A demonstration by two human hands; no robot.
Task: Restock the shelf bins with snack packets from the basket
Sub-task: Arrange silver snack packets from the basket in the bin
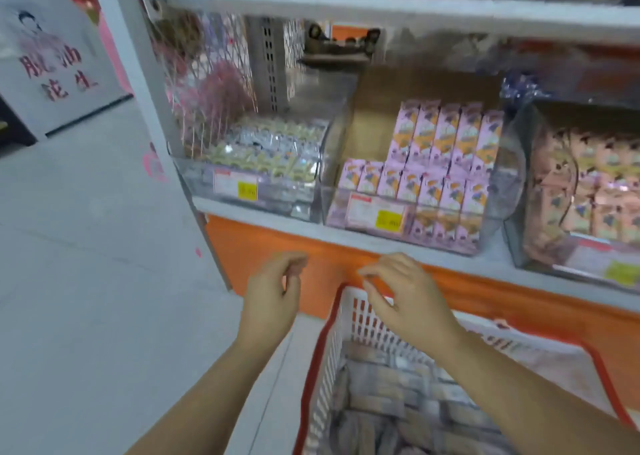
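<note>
I see both hands empty, fingers loosely curled: left hand (277, 288), right hand (401, 295). Basket (323, 368) below them, grey packets (398, 399) lying crosswise. Shelf bins (408, 191) above.

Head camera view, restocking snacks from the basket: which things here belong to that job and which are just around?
Part of the job:
basket with red rim
packets in the basket
left bin
middle bin of purple packets
right bin
left hand
right hand

Just around:
poster on the left
orange shelf base
</note>
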